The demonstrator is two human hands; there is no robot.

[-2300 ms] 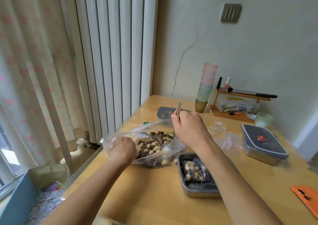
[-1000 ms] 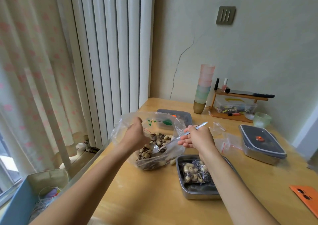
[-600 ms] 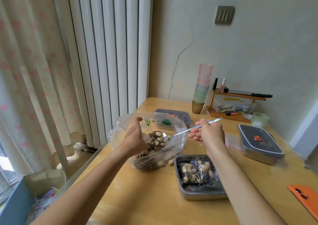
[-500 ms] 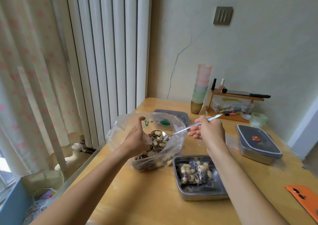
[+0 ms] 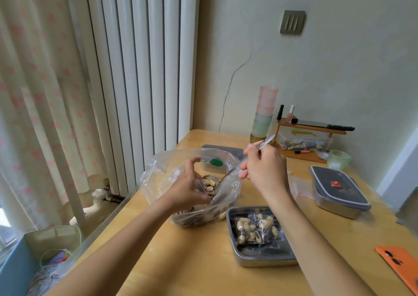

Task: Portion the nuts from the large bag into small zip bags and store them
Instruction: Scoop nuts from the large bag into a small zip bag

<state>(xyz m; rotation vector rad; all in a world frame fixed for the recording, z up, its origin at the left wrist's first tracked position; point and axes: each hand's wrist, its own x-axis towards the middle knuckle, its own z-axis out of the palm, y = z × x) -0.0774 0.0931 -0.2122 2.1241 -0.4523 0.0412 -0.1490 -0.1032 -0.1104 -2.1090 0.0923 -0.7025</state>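
The large clear bag (image 5: 162,173) of mixed nuts and seeds slumps on the wooden table (image 5: 203,261). My left hand (image 5: 186,190) grips the clear plastic at its near rim and holds the mouth apart. Whether a small bag is also in that hand I cannot tell. My right hand (image 5: 264,170) pinches the handle of a metal spoon (image 5: 234,167). The spoon's bowl is full of pale nuts and sits inside the bag's mouth, beside my left fingers. A filled small zip bag (image 5: 257,227) lies in an open steel tray (image 5: 262,256) to the right of the large bag.
A lidded steel container (image 5: 339,192) stands at the right and another (image 5: 226,149) sits behind the large bag. Empty clear zip bags (image 5: 300,188) lie between them. Stacked cups (image 5: 264,114), a wooden rack (image 5: 312,129) and a green glass (image 5: 339,160) line the wall. An orange phone (image 5: 400,261) lies front right.
The spoon dipped into the nuts and came up loaded. My left hand shifted from the bag's side to its near rim and lifted the mouth. My right hand moved slightly higher and farther back.
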